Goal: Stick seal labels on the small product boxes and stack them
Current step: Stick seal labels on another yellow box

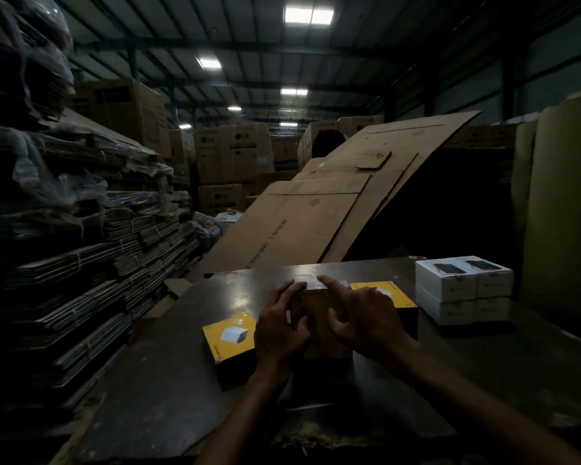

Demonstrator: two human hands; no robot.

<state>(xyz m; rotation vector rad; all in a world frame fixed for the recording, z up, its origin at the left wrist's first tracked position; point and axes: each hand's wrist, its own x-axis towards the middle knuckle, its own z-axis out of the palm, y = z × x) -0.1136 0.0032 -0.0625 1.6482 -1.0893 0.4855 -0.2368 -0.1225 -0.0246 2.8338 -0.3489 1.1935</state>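
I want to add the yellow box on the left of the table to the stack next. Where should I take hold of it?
Probably by its two long side walls, coming from above. The yellow box lies flat, face up, on the table; its left edge is free, but the left hand crowds its right edge, so clear that hand first.

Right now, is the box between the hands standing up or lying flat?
Standing up. The box rises tall on the table; the left hand grips its side, the right hand presses its top.
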